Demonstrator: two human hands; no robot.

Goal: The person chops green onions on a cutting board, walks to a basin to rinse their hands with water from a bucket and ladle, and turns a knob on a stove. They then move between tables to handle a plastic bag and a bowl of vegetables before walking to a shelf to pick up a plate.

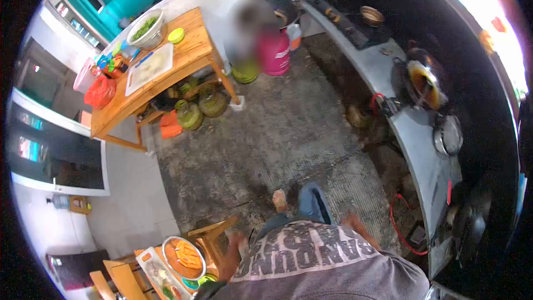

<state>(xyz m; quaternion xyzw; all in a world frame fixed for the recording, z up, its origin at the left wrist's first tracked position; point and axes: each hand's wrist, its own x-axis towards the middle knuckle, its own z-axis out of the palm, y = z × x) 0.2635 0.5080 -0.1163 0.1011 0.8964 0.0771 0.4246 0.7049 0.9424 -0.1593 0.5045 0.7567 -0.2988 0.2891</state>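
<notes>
My left hand is low at my left side, close to a wooden chair. My right hand hangs by my right hip over the concrete floor. Both hands look small and blurred, so I cannot tell how their fingers are set. Left of my left hand is a steel bowl with orange-yellow pieces in it. A white cutting board with bits of food lies beside the bowl, and small green bowls are close by.
On my right runs a counter with a wok of brown liquid and a round metal pan. A wooden table at far left bears a colander of greens. Green gas cylinders stand below; a pink cylinder stands further back.
</notes>
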